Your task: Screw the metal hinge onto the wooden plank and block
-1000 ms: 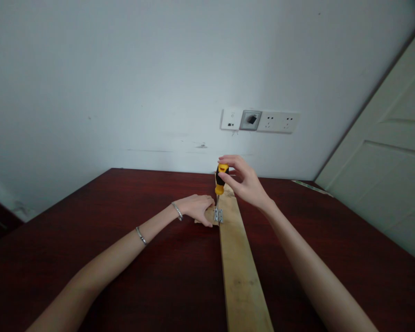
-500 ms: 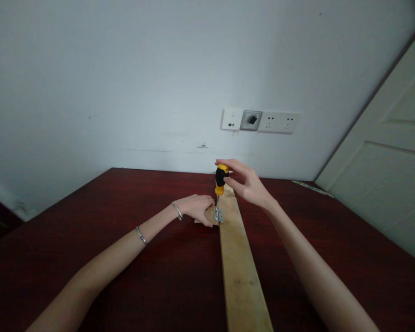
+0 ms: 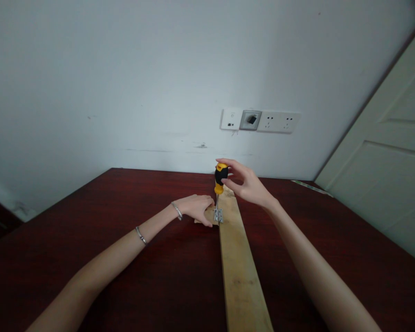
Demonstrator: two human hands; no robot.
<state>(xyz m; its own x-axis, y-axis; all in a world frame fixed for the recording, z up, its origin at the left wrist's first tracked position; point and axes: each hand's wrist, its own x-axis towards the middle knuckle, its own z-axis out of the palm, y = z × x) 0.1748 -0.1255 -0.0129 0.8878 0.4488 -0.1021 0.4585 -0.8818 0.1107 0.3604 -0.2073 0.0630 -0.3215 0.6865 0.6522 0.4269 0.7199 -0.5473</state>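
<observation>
Right hand (image 3: 247, 184) up at the far end of the bench (image 3: 124, 258), fingertips and thumb pinched around the top of the screwdriver (image 3: 220, 177), on its black-and-yellow handle. The hand sits just to the right of the handle, wrist angled back toward the camera. The tool stands almost upright, its thin metal shaft dropping straight below the fingers. The tip meets the small silver hinge (image 3: 218, 215).

That hinge lies at the left edge of the long plank (image 3: 240, 272), near its far end. The plank runs from the near edge of the view away toward the wall. The hinge bridges across to a small block (image 3: 209, 216) of pale wood butted against the plank's left side.

Left hand (image 3: 195, 207) is palm down on that block, fingers curled over it, pinning it to the bench. The fingertips are just beside the hinge and the screwdriver shaft. Two thin bracelets (image 3: 177, 210) show on the left arm, one at the wrist and one further down.

Behind, a row of wall sockets (image 3: 261, 121) sits above the bench, and a pale door (image 3: 383, 170) stands at the right.
</observation>
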